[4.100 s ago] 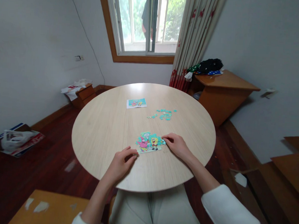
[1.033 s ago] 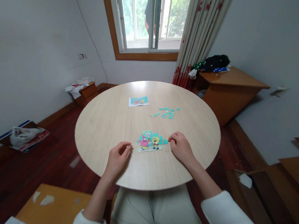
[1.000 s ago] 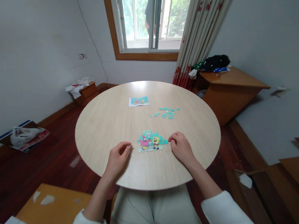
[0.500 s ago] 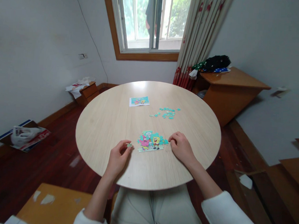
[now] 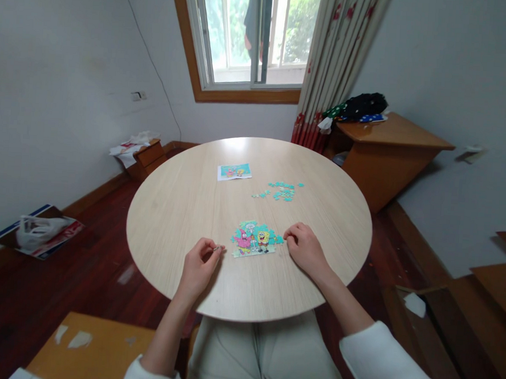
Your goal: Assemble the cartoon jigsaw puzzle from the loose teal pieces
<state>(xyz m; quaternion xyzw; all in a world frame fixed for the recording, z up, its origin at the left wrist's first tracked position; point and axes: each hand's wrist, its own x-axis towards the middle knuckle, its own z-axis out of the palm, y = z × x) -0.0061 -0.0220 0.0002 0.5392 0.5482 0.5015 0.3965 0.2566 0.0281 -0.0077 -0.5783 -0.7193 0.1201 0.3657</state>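
Note:
A partly joined jigsaw puzzle (image 5: 256, 241) with cartoon figures lies on the round table (image 5: 175, 207), between my hands. At its left side, my left hand (image 5: 199, 266) pinches a small puzzle piece (image 5: 217, 248), now seen nearly edge-on, just off the puzzle's left edge. My right hand (image 5: 305, 247) rests on the table with curled fingers, its fingertips at the puzzle's right edge. Whether those fingertips hold anything is hidden. Farther back lie loose teal puzzle pieces (image 5: 284, 192) in a loose heap, with a picture sheet (image 5: 235, 172) of the same cartoon to their left.
A wooden desk (image 5: 393, 132) with dark cloth on it stands behind the table at right, beside a curtain (image 5: 335, 63). At left on the floor lies a plastic bag (image 5: 40, 229) on flat boards. A person's dark-clothed figure shows outside the window (image 5: 234, 34).
The piece in my left hand has turned from showing its face to nearly edge-on. My right hand stays at the puzzle's right edge. The view has shifted slightly.

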